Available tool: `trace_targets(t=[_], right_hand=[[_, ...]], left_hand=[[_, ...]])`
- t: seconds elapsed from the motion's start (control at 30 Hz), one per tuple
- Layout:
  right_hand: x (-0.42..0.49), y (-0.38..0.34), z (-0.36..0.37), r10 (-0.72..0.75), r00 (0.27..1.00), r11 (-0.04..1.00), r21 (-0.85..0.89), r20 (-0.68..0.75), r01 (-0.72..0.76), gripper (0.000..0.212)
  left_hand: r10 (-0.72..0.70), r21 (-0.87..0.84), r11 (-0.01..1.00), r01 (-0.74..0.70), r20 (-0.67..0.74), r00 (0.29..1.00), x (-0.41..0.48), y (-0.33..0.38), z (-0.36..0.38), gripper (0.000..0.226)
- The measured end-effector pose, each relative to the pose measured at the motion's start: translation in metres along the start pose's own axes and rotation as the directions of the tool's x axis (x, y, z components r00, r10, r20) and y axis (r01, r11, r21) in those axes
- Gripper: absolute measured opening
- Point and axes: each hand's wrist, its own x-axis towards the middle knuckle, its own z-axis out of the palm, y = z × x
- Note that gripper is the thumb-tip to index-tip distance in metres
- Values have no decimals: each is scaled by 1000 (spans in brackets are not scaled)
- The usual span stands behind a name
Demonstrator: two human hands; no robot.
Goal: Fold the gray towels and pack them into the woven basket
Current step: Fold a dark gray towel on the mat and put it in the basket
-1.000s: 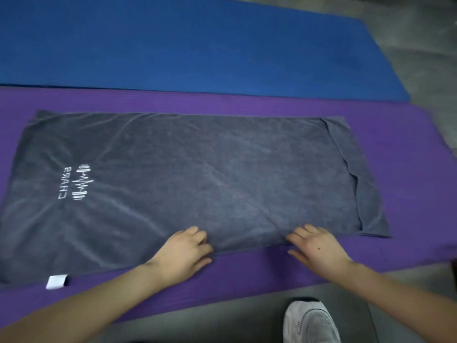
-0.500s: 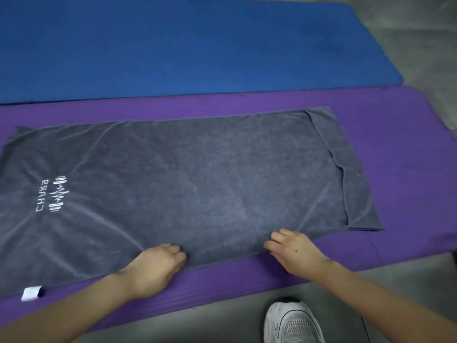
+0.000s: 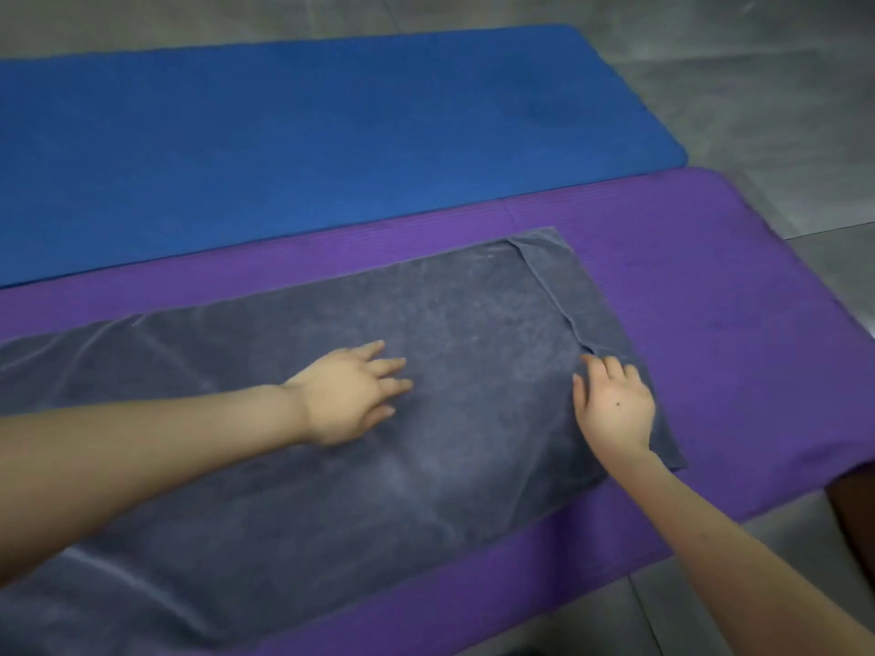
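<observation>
A gray towel (image 3: 464, 333) lies spread flat on a purple mat (image 3: 738, 295), with a narrow lower layer showing along its right end. My left hand (image 3: 352, 395) rests palm down on the middle of the towel, fingers straight and spread. My right hand (image 3: 615, 404) lies flat near the towel's right end, fingertips at the edge of the upper layer. No woven basket is in view.
A blue mat (image 3: 303, 149) lies beyond the purple one. Gray tiled floor (image 3: 757, 101) surrounds the mats at the right and in front. A dark object (image 3: 857, 518) shows at the right edge beside the purple mat.
Both hands have left the towel's near edge and slid up onto its surface, the right one reaching the right end. The view has shifted, so the logo end is out of frame.
</observation>
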Motion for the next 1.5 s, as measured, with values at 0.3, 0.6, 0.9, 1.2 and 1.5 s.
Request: trace_targets(t=[0.3, 0.6, 0.9, 1.2, 1.5], right_hand=[[52, 17, 42, 43, 987, 995, -97, 153, -29, 30], [42, 15, 47, -212, 977, 977, -24, 24, 213, 24], [110, 11, 60, -165, 986, 962, 217, -15, 165, 40], [141, 15, 102, -190, 909, 977, 166, 370, 137, 71], [128, 7, 80, -126, 899, 991, 85, 420, 99, 74]], left_hand=[[-133, -196, 973, 121, -50, 990, 129, 57, 16, 54], [-255, -265, 946, 187, -255, 933, 151, 57, 57, 56], [-264, -264, 946, 187, -295, 918, 153, 56, 64, 53], [-275, -272, 943, 191, -318, 907, 154, 57, 64, 52], [-265, -255, 945, 204, -233, 936, 152, 56, 60, 53]])
